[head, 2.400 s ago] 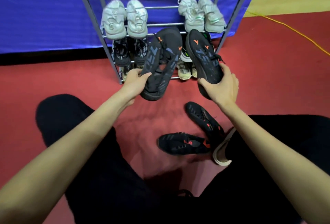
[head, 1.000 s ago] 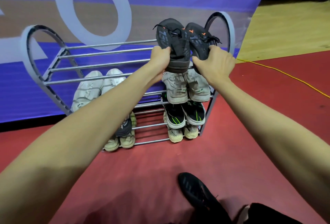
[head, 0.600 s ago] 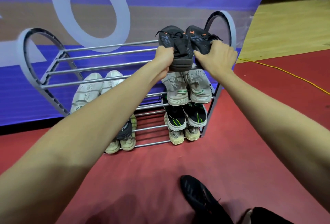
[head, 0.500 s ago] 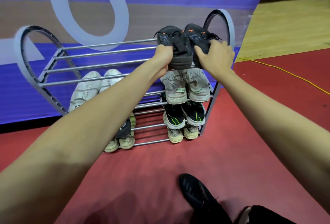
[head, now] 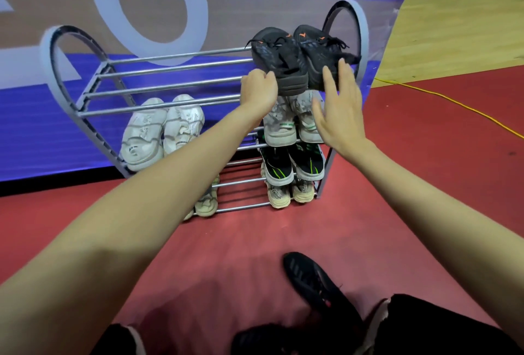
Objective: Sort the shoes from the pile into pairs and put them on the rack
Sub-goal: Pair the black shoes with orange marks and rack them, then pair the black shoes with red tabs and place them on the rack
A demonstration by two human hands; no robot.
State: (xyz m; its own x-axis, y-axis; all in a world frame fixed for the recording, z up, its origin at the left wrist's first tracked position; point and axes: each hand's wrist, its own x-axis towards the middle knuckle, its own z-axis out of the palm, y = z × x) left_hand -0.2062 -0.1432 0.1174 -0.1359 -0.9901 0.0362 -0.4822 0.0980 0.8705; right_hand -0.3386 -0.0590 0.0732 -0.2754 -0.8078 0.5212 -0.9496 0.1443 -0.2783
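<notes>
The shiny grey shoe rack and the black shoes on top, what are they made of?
The grey rack looks like metal tubing: its bars are smooth and catch bright glints. Its curved ends look matte, maybe plastic. The black shoes with orange marks look like soft knit fabric, dull and unshiny, with cord laces.

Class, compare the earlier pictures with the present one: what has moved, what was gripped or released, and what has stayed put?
The pair of black running shoes with orange marks went from in front of the rack up onto the grey metal shoe rack's top tier. The right hand has let go and opened; the left hand still grips the left shoe's heel. The white, black-and-green and beige pairs below stayed.
</notes>
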